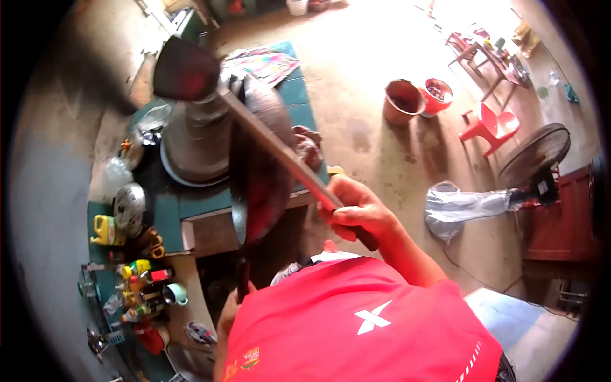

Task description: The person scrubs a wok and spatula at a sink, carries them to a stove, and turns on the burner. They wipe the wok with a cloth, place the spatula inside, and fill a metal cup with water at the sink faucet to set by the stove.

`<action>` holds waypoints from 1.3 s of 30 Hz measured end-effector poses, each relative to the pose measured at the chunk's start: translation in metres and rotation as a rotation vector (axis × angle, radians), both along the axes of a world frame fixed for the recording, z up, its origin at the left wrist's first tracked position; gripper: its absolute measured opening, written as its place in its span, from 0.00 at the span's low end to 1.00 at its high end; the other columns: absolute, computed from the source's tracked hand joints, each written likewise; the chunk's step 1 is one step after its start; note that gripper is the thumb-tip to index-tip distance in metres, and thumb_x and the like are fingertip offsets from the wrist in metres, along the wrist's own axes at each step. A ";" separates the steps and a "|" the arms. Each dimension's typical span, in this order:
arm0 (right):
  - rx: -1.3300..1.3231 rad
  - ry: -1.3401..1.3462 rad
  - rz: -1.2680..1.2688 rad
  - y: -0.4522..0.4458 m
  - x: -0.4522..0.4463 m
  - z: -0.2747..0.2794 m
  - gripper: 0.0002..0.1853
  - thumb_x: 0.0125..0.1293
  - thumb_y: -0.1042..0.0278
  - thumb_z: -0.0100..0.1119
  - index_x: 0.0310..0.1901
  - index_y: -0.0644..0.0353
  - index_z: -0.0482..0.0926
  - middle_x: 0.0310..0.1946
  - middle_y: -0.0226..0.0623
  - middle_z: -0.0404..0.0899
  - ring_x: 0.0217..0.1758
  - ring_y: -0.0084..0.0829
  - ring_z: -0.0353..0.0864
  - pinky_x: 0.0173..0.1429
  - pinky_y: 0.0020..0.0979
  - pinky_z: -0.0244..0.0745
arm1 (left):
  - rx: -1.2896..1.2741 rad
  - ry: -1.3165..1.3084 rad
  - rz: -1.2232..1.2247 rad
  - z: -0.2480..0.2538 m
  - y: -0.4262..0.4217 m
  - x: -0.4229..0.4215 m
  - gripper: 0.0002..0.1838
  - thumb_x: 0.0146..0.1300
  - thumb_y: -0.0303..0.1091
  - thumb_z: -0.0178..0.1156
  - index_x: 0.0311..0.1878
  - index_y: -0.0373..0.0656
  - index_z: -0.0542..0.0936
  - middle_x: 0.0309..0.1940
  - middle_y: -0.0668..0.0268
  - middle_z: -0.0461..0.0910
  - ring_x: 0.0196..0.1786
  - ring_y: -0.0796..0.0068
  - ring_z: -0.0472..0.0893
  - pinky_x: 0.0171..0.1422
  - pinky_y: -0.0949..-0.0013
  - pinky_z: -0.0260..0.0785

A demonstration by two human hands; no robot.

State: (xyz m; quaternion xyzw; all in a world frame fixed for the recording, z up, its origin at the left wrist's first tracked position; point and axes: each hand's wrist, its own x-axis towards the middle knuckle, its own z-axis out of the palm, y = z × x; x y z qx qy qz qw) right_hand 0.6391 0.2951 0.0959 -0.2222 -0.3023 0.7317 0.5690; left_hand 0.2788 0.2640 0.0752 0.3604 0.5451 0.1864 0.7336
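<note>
My right hand (363,207) is closed around the handle of a long wok spatula (273,146). Its broad dark blade is raised at the upper left, in front of the stove area. Low at the left of my red shirt, my left hand (230,310) grips the dark handle of a wok (270,172); the shirt covers part of this hand. The wok is tipped on its side, so its bowl stands nearly upright behind the spatula's shaft. Beyond it, a large tapered grey pot or cover (194,143) sits on the green-tiled counter (203,202).
Bottles and jars (143,277), a mug (175,294) and a yellow jug (106,230) line the left side. A patterned cloth (270,65) lies on the counter's far end. Buckets (404,102), a red chair (490,127) and a standing fan (538,153) are at right.
</note>
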 end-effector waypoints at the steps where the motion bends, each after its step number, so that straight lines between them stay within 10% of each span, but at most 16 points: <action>1: -0.007 -0.014 -0.106 -0.012 0.018 0.001 0.14 0.58 0.70 0.63 0.40 0.61 0.68 0.28 0.36 0.72 0.15 0.21 0.67 0.16 0.21 0.60 | -0.018 -0.053 -0.195 -0.011 0.021 0.004 0.16 0.52 0.30 0.63 0.43 0.41 0.73 0.34 0.72 0.75 0.37 0.85 0.73 0.44 0.77 0.67; 11: -0.039 -0.022 -0.804 -0.100 0.111 -0.018 0.14 0.60 0.68 0.62 0.42 0.59 0.66 0.32 0.37 0.69 0.12 0.18 0.62 0.14 0.19 0.59 | -0.308 -0.318 -0.701 -0.042 0.130 0.204 0.10 0.47 0.30 0.59 0.30 0.44 0.68 0.25 0.73 0.68 0.29 0.85 0.68 0.34 0.79 0.61; 23: -0.533 0.034 -1.026 -0.037 0.292 -0.067 0.07 0.65 0.69 0.53 0.41 0.61 0.69 0.32 0.35 0.70 0.17 0.18 0.64 0.17 0.20 0.62 | -1.322 -0.737 -0.126 -0.086 0.201 0.370 0.04 0.58 0.22 0.48 0.33 0.43 0.66 0.16 0.74 0.62 0.10 0.90 0.59 0.09 0.84 0.50; 27: -0.714 0.246 -1.161 -0.033 0.339 -0.096 0.07 0.65 0.66 0.53 0.34 0.58 0.68 0.26 0.28 0.69 0.18 0.16 0.63 0.16 0.20 0.59 | -1.243 -0.800 -0.067 -0.104 0.228 0.408 0.06 0.63 0.28 0.46 0.29 0.44 0.70 0.11 0.80 0.57 0.09 0.91 0.57 0.10 0.82 0.49; 29: -0.745 0.279 -1.209 -0.028 0.367 -0.111 0.09 0.64 0.64 0.54 0.30 0.54 0.66 0.21 0.24 0.65 0.18 0.16 0.62 0.16 0.20 0.59 | -0.862 -0.430 -0.102 -0.133 0.238 0.424 0.09 0.63 0.28 0.45 0.25 0.46 0.68 0.10 0.82 0.56 0.09 0.90 0.57 0.11 0.82 0.49; 39: -0.786 0.479 -1.287 0.115 0.549 -0.188 0.09 0.60 0.64 0.57 0.27 0.51 0.67 0.18 0.22 0.67 0.16 0.16 0.67 0.17 0.19 0.67 | -1.044 -0.996 0.113 -0.153 0.328 0.515 0.14 0.65 0.29 0.44 0.21 0.50 0.62 0.13 0.80 0.58 0.14 0.89 0.60 0.19 0.81 0.57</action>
